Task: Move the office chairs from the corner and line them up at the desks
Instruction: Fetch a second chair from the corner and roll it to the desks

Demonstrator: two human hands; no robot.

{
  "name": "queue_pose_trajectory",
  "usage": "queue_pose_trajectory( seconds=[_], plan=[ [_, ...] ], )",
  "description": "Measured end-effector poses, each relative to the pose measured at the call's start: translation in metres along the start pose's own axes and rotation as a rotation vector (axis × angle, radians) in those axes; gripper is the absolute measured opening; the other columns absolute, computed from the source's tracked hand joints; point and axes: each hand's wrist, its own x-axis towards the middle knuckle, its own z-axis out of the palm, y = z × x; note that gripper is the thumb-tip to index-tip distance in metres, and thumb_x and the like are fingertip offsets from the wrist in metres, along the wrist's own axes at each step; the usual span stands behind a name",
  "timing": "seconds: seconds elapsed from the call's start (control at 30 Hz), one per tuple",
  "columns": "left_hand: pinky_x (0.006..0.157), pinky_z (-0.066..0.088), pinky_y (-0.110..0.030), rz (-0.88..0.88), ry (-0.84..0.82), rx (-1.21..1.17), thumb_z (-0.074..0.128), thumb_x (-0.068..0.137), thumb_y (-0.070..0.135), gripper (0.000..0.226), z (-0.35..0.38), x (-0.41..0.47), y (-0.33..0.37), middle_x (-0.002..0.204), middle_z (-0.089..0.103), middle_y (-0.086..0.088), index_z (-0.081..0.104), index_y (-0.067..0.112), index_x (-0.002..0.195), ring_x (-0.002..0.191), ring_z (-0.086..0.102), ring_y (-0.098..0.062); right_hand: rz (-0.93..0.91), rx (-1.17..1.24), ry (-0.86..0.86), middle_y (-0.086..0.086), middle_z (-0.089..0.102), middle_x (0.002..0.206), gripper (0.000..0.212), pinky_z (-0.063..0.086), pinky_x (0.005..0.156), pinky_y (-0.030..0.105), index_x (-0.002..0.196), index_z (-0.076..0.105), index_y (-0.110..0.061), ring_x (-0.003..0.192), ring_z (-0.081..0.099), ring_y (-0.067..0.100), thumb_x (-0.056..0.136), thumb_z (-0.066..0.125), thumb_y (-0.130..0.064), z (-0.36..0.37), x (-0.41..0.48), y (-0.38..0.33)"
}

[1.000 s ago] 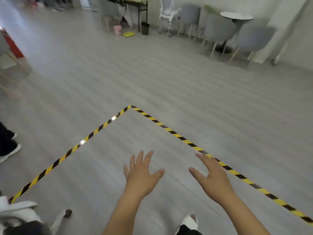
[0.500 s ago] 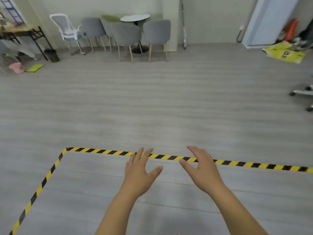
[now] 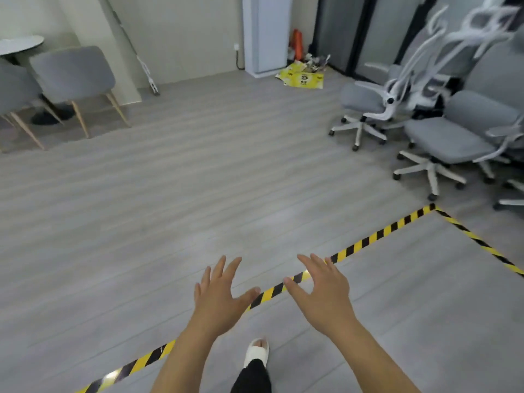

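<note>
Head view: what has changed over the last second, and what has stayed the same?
The view swung right: the round table and grey chairs slid to the left edge, and the white office chairs now fill the right side. Nothing was grasped. The left hand and right hand stay open and empty, held out above the striped floor tape.

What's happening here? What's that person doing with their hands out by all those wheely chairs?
A person stands on the grey floor with the left hand and right hand stretched out in front, fingers spread, holding nothing. The white-and-grey office chairs sit bunched together off to the right, past the yellow-and-black tape. Neither hand touches a chair, so none is being moved at this moment.
</note>
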Motion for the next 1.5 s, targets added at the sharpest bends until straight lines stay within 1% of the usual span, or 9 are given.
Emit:
queue_pose_trajectory(
  seconds=[0.1, 0.23, 0.4, 0.53, 0.77, 0.93, 1.13, 1.33, 1.5],
  plan=[
    [0.12, 0.006, -0.05, 0.081, -0.06, 0.029, 0.05, 0.087, 0.067, 0.075, -0.03, 0.082, 0.028, 0.163, 0.002, 0.011, 0.016, 0.045, 0.151, 0.151, -0.003, -0.025, 0.071, -0.023, 0.062, -0.011, 0.02, 0.158, 0.062, 0.006, 0.119, 0.044, 0.146, 0.03, -0.042, 0.148, 0.0, 0.015, 0.089, 0.045, -0.064, -0.031, 0.058, -0.014],
    [0.121, 0.004, -0.05, 0.216, -0.154, -0.009, 0.05, 0.088, 0.065, 0.075, -0.046, 0.175, 0.087, 0.163, 0.004, 0.011, 0.017, 0.044, 0.151, 0.151, -0.004, -0.023, 0.21, 0.018, 0.25, -0.012, 0.025, 0.157, 0.06, 0.011, 0.119, 0.044, 0.144, 0.034, -0.041, 0.148, 0.008, 0.014, 0.089, 0.047, -0.063, -0.079, 0.107, -0.003],
    [0.121, 0.001, -0.05, 0.359, -0.289, 0.024, 0.05, 0.087, 0.065, 0.075, -0.025, 0.253, 0.154, 0.163, 0.002, 0.012, 0.016, 0.045, 0.151, 0.151, -0.007, -0.021, 0.444, 0.055, 0.369, -0.009, 0.033, 0.155, 0.065, 0.02, 0.118, 0.046, 0.142, 0.039, -0.039, 0.146, 0.019, 0.016, 0.085, 0.047, -0.067, -0.107, 0.142, 0.043],
    [0.121, 0.003, -0.051, 0.423, -0.369, 0.083, 0.051, 0.086, 0.066, 0.076, 0.0, 0.323, 0.194, 0.163, 0.0, 0.012, 0.013, 0.048, 0.15, 0.15, -0.007, -0.022, 0.526, 0.118, 0.46, -0.009, 0.035, 0.153, 0.064, 0.024, 0.116, 0.048, 0.142, 0.041, -0.038, 0.145, 0.022, 0.017, 0.085, 0.05, -0.065, -0.126, 0.207, 0.073],
    [0.121, 0.003, -0.05, 0.482, -0.362, 0.27, 0.05, 0.086, 0.068, 0.077, -0.022, 0.479, 0.277, 0.163, 0.001, 0.011, 0.013, 0.048, 0.15, 0.151, -0.005, -0.023, 0.495, 0.3, 0.545, -0.008, 0.037, 0.151, 0.062, 0.027, 0.115, 0.046, 0.141, 0.041, -0.035, 0.143, 0.025, 0.017, 0.086, 0.052, -0.061, -0.17, 0.383, 0.089],
    [0.121, 0.007, -0.048, 0.497, -0.227, 0.159, 0.053, 0.087, 0.064, 0.074, -0.048, 0.587, 0.339, 0.163, 0.008, 0.01, 0.019, 0.045, 0.15, 0.151, 0.0, -0.022, 0.399, 0.261, 0.518, -0.01, 0.034, 0.153, 0.065, 0.024, 0.117, 0.046, 0.143, 0.037, -0.038, 0.145, 0.02, 0.016, 0.086, 0.047, -0.067, -0.21, 0.509, 0.084],
    [0.12, 0.002, -0.052, 0.451, -0.358, 0.248, 0.051, 0.084, 0.07, 0.08, -0.02, 0.718, 0.387, 0.164, 0.0, 0.011, 0.01, 0.05, 0.15, 0.151, -0.003, -0.025, 0.387, 0.238, 0.424, -0.013, 0.024, 0.157, 0.062, 0.014, 0.12, 0.04, 0.144, 0.032, -0.043, 0.148, 0.008, 0.015, 0.088, 0.048, -0.064, -0.233, 0.635, 0.094],
    [0.121, 0.001, -0.049, 0.557, -0.387, 0.185, 0.052, 0.086, 0.066, 0.077, -0.013, 0.871, 0.488, 0.163, 0.002, 0.011, 0.014, 0.048, 0.15, 0.151, -0.004, -0.024, 0.457, 0.219, 0.517, -0.009, 0.036, 0.152, 0.067, 0.024, 0.116, 0.046, 0.142, 0.039, -0.04, 0.144, 0.022, 0.015, 0.083, 0.047, -0.07, -0.309, 0.766, 0.138],
    [0.121, 0.009, -0.048, 0.66, -0.403, 0.086, 0.057, 0.085, 0.062, 0.075, 0.005, 0.977, 0.592, 0.163, 0.012, 0.007, 0.024, 0.043, 0.149, 0.15, 0.004, -0.023, 0.489, 0.213, 0.643, -0.013, 0.04, 0.145, 0.057, 0.027, 0.115, 0.04, 0.141, 0.044, -0.032, 0.138, 0.03, 0.008, 0.089, 0.056, -0.054, -0.388, 0.855, 0.157]
  ],
)
